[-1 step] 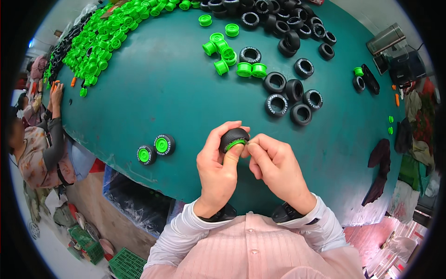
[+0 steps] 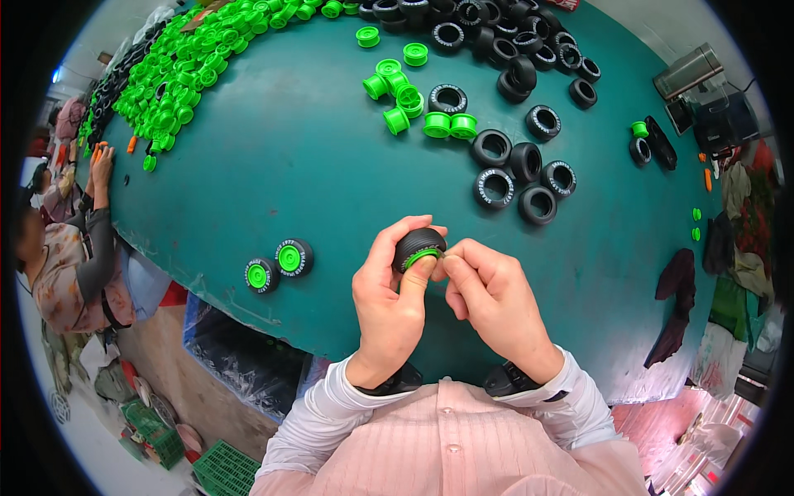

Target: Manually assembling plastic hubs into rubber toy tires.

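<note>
My left hand [image 2: 395,293] and my right hand [image 2: 492,302] meet over the near edge of a teal table [image 2: 273,165]. Together they hold a small black toy tyre [image 2: 416,241] with a green rim showing at its lower side. The left thumb and fingers wrap the tyre, while the right fingertips press on the green rim. Two finished wheels [image 2: 279,264], black with green hubs, lie on the table to the left of my hands.
Loose black tyres [image 2: 517,178] and green rims [image 2: 413,103] lie beyond my hands. A big heap of green rims [image 2: 190,66] and a row of black tyres [image 2: 496,33] line the far edge. Another person [image 2: 66,248] works at the left. A green crate [image 2: 223,471] stands on the floor.
</note>
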Action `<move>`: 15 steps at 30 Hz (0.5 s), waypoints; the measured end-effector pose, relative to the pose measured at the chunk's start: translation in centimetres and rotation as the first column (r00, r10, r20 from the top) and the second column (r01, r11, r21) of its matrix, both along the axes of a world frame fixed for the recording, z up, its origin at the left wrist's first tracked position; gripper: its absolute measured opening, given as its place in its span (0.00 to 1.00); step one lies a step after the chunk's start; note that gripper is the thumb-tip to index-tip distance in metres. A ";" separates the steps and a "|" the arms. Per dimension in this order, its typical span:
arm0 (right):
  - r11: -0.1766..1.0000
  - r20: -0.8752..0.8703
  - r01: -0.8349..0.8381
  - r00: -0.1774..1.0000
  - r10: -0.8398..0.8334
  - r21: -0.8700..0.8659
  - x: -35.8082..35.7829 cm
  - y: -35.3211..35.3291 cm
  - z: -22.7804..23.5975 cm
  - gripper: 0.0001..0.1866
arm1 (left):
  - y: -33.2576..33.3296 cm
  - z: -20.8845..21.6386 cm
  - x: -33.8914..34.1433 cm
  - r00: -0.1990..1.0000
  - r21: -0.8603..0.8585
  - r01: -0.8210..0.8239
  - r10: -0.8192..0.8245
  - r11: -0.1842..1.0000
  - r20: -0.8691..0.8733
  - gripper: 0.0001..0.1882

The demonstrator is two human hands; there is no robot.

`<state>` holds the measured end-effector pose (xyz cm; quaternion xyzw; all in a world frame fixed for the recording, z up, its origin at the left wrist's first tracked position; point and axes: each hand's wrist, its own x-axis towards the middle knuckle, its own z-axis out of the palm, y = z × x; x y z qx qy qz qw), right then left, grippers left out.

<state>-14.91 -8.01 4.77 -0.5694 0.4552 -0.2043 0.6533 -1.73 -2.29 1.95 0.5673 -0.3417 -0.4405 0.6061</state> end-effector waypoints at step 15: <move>0.766 -0.349 -0.163 0.933 -0.085 -0.622 0.6 0.9 -1.8 0.08 | -0.3 -0.5 1.2 0.966 0.156 0.030 -0.068 0.987 0.248 0.18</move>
